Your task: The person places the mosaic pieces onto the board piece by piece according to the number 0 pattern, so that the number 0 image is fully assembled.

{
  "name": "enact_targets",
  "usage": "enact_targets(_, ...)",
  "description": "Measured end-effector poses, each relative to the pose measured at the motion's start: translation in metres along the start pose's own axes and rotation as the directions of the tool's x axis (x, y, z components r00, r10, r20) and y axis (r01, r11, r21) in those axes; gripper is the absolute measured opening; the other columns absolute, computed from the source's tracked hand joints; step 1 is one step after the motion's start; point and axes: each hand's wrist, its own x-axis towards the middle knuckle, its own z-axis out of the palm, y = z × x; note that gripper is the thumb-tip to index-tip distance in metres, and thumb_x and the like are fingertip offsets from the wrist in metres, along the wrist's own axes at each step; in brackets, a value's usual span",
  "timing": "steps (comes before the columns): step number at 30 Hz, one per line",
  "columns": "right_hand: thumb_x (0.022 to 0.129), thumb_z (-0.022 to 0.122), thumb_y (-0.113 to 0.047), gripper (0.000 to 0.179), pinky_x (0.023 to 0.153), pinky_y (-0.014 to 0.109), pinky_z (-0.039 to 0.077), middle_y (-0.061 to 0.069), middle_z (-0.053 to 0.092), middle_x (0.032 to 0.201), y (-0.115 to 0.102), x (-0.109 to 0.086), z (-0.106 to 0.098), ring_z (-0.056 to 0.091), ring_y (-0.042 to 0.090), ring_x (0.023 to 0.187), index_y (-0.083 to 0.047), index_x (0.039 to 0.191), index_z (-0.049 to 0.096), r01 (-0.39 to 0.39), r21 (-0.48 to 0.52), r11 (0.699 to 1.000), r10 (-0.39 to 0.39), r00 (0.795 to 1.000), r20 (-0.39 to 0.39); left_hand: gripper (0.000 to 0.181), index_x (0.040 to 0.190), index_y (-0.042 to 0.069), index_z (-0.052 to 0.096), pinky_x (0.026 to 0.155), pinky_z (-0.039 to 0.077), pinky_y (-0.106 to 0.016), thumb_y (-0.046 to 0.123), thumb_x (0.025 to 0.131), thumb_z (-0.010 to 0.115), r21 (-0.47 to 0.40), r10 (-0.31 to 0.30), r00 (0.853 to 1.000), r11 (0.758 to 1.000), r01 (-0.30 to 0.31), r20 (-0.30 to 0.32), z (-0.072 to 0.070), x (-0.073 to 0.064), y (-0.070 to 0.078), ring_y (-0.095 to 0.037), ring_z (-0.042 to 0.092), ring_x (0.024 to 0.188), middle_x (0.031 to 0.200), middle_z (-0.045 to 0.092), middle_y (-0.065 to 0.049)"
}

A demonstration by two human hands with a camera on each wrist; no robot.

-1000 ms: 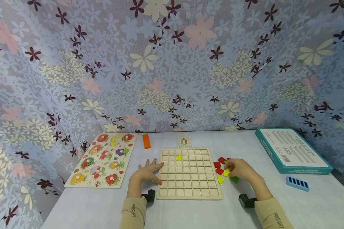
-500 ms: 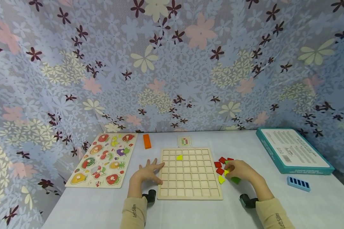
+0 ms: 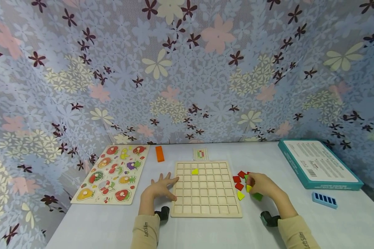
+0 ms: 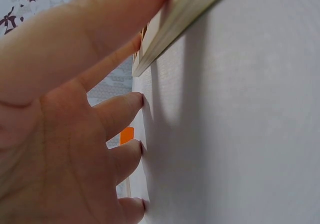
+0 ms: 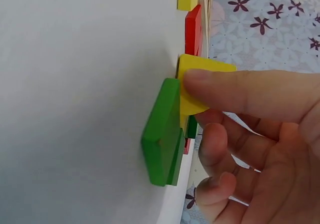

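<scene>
Noted at centre of white worktop [image 3: 218, 235]: wooden grid board [image 3: 209, 192] lying flat, with nearly all cells unfilled. Of the hands, found left hand [image 3: 159, 187] at left edge of grid board with fingers spread and straight, touching the wood with thumb and forefinger, gripping nothing; advise light contact only, enough to prevent sliding without skewing. Found right hand [image 3: 263, 185] just past the opposite edge, over loose tiles [image 3: 240, 195], nearly closed and pinching a yellow tile [image 5: 189, 103] between thumb and fingers partly hidden behind. In the right wrist view, yellow tile tilted rather than flat, apparently with one rounded corner; cannot tell whether clear of the worktop. Advise firming the pinch across both faces before raising, then lifting straight up rather than dragging, given green tile [image 5: 162, 134] just beside and probably easy to knock. Pass above red tiles [image 3: 239, 186], lying near on the board side, not through them. Leave any turning of yellow tile until well free of the pile; likely to slip if twisted against its neighbours.
</scene>
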Motion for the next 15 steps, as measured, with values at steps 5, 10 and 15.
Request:
enact_targets(5,0.069,0.071,0.003,0.023,0.061,0.030,0.041,0.005,0.050,0.075,-0.0004,0.0004,-0.0007,0.045,0.021,0.071,-0.006,0.081,0.054,-0.015,0.023,1.000,0.016,1.000,-0.007,0.081,0.139,0.016,0.044,0.103,-0.012,-0.066,0.018,0.066,0.081,0.000,0.000,1.000,1.000,0.000,0.004,-0.0004,-0.0006,0.0007,-0.043,-0.003,0.139,0.152,0.017,-0.017)
enact_targets(10,0.072,0.069,0.002,0.021,0.060,0.029,0.041,0.006,0.051,0.076,-0.0014,0.0009,-0.0024,0.046,0.021,0.071,-0.005,0.084,0.053,-0.014,0.054,0.998,0.016,0.999,-0.037,0.082,0.138,0.016,0.044,0.103,-0.012,-0.066,0.018,0.066,0.081,-0.006,0.002,1.000,1.000,-0.002,0.006,-0.0009,-0.0002,0.0008,-0.043,-0.003,0.139,0.152,0.017,-0.017)
enact_targets(15,0.075,0.071,0.000,0.022,0.061,0.028,0.043,0.006,0.052,0.077,-0.0046,0.0013,-0.0048,0.047,0.021,0.071,-0.002,0.089,0.054,-0.009,0.090,0.996,0.018,0.996,-0.090,0.081,0.139,0.016,0.044,0.103,-0.012,-0.066,0.019,0.066,0.081,0.005,-0.004,1.000,1.000,0.004,0.010,-0.0008,0.0000,-0.0009,-0.043,-0.003,0.139,0.152,0.017,-0.017)
